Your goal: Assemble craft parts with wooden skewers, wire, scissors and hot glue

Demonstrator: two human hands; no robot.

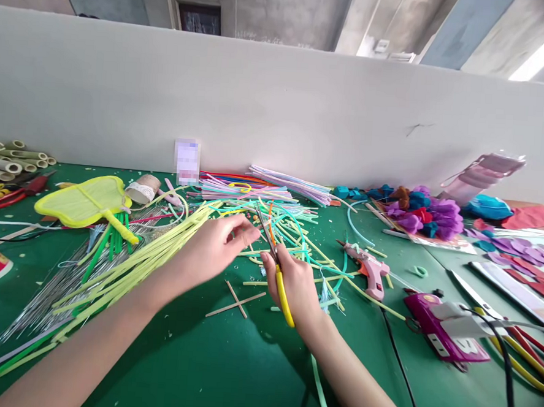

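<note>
The right hand (297,285) grips yellow-handled scissors (283,296), their blades pointing up and away just beside the fingertips of the left hand (219,240). The left fingers are curled; whether they pinch anything is unclear. Nearer the wearer than the left hand, two wooden sticks (237,301) lie crossed. Pale green stems (158,252) spread left of the left hand, with a yellow leaf-shaped fan (81,201) farther left. Right of the right hand lies a pink glue gun (374,272), then a magenta power strip (445,337). Bundled pastel stems (291,183) lie beyond both hands.
</note>
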